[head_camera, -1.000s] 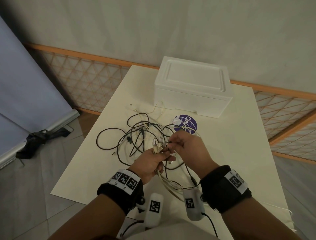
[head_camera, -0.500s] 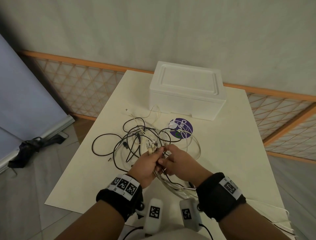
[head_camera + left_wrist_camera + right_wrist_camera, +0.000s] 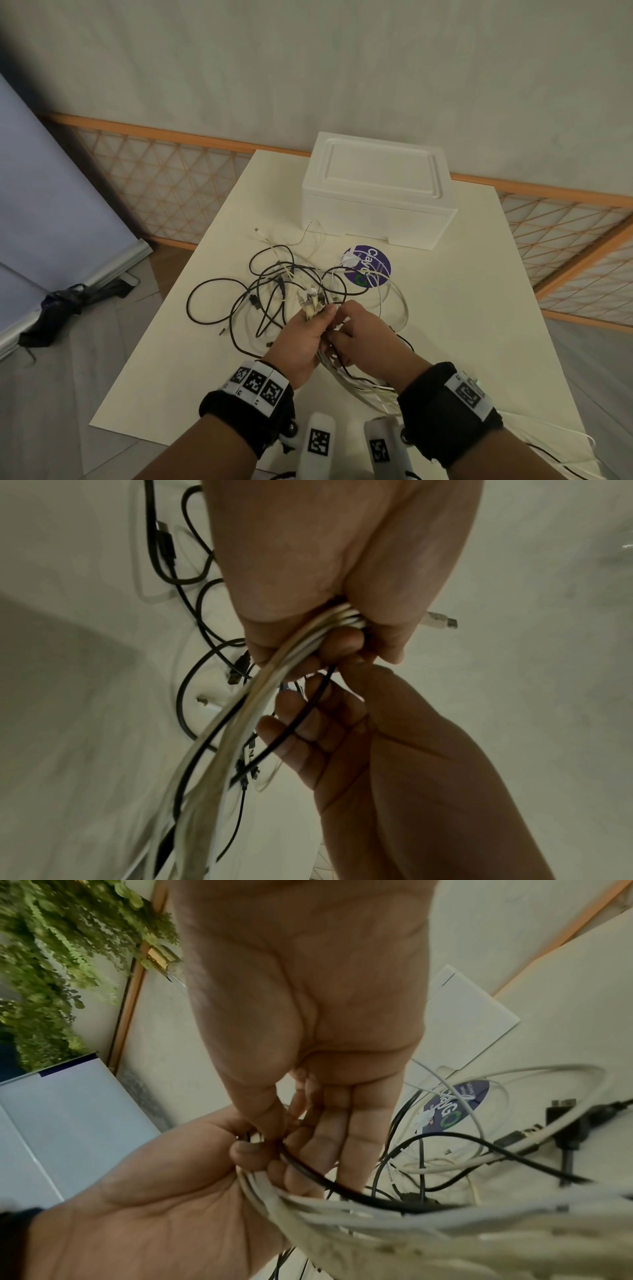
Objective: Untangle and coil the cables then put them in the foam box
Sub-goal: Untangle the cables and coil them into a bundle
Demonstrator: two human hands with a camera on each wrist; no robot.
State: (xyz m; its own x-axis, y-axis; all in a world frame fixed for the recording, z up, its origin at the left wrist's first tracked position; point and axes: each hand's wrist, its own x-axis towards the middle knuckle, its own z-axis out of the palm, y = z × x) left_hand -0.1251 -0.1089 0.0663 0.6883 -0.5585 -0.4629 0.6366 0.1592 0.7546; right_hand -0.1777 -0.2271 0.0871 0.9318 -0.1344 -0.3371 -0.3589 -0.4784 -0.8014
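Gripping a bundle of white cables (image 3: 349,380) over the near part of a cream table (image 3: 479,308), the person's left hand (image 3: 303,346) keeps its fingers curled tight round the strands, connector ends poking up past the knuckles. The right hand (image 3: 366,337) meets it, thumb and forefinger pinching a black cable (image 3: 342,1185) while the other fingers lie nearly straight. Beyond the hands, a tangle of black and white cables (image 3: 274,294) sprawls across the tabletop, partly over a purple round sticker (image 3: 371,265). A white foam box (image 3: 376,190), lid on, stands at the far edge.
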